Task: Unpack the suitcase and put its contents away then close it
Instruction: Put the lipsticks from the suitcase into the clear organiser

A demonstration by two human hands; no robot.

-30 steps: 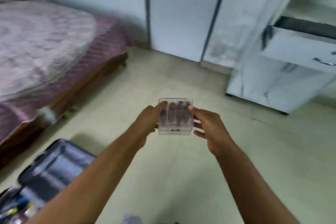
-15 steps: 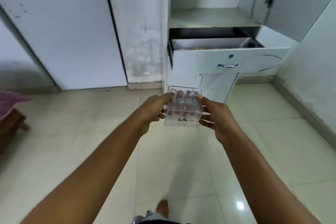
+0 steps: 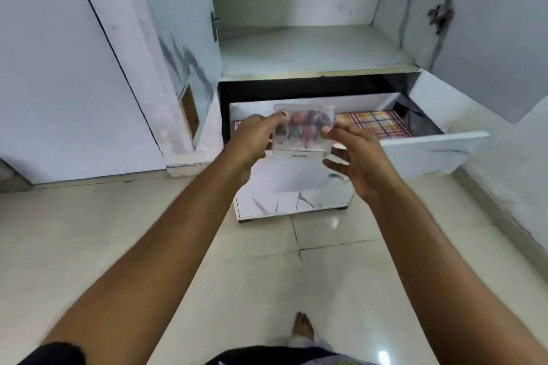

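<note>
Head view, nearest first: a bare foot (image 3: pixel 302 326) stands on the pale tiled floor (image 3: pixel 148 246), and two forearms reach forward from the bottom edge. Further out, the left hand (image 3: pixel 252 142) and right hand (image 3: pixel 360 157) grasp a clear plastic box (image 3: pixel 302 133) between them, fingertips pressed to its left and right sides, thumbs on top. Small coloured pieces show through its walls (too blurred to name). The box hangs in the air over the front edge of an open drawer (image 3: pixel 430 151) in a white wardrobe (image 3: pixel 184 53), not yet inside it. Deeper in the drawer lies a folded checked cloth (image 3: pixel 376 124), and above it is a bare shelf (image 3: pixel 311 50).

The step in hand appears to be putting away one item from the suitcase, which is out of view. The next move probably calls for carrying the box forward and down into the free left part of the drawer, beside the cloth, keeping it level so the contents stay put, then letting go with both hands.
</note>
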